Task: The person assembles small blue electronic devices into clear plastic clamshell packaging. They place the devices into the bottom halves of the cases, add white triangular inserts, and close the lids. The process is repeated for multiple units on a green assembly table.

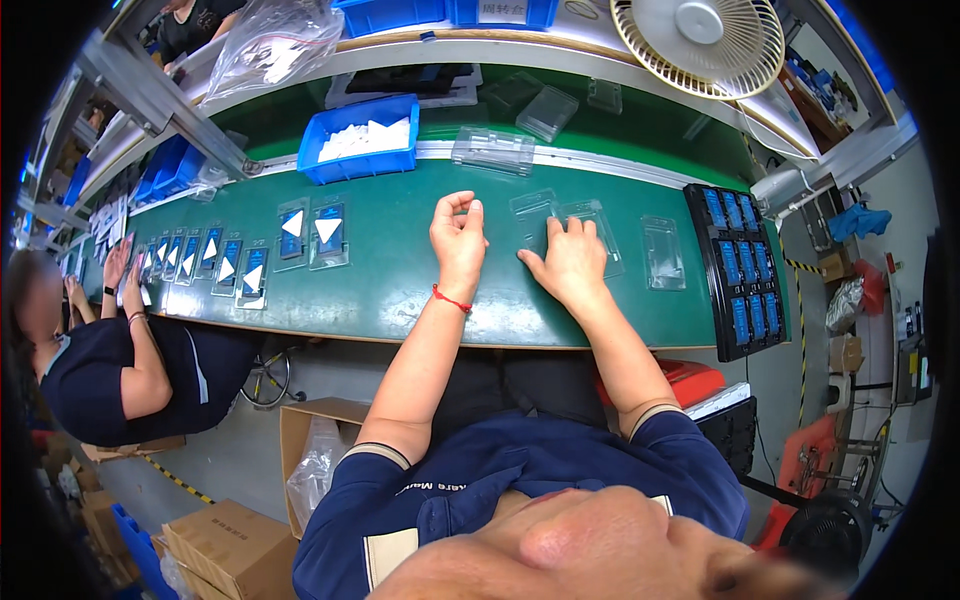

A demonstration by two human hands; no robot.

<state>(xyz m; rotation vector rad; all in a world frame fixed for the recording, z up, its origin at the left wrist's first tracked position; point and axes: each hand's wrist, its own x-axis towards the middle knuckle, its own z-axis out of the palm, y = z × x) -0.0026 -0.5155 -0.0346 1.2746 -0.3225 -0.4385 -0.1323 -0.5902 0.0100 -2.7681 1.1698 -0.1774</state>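
My left hand (460, 238), with a red string on its wrist, hovers over the green bench with its fingers curled in; I see nothing held in them. Palm down, my right hand (572, 258) rests on clear plastic blister packs, its fingers stretched out and apart. One clear pack (533, 212) shows just beyond its fingertips, and another (604, 235) lies partly under it. Farther right is a separate clear pack (663, 255). A black tray (735, 270) of blue cards or packs stands at the bench's right end.
A blue bin (360, 140) of white pieces stands at the back, beside stacked clear packs (492, 150). Several packs with blue cards and white triangles (328, 235) line the left side. A co-worker (140, 370) sits there. A fan (698, 45) hangs over the back right.
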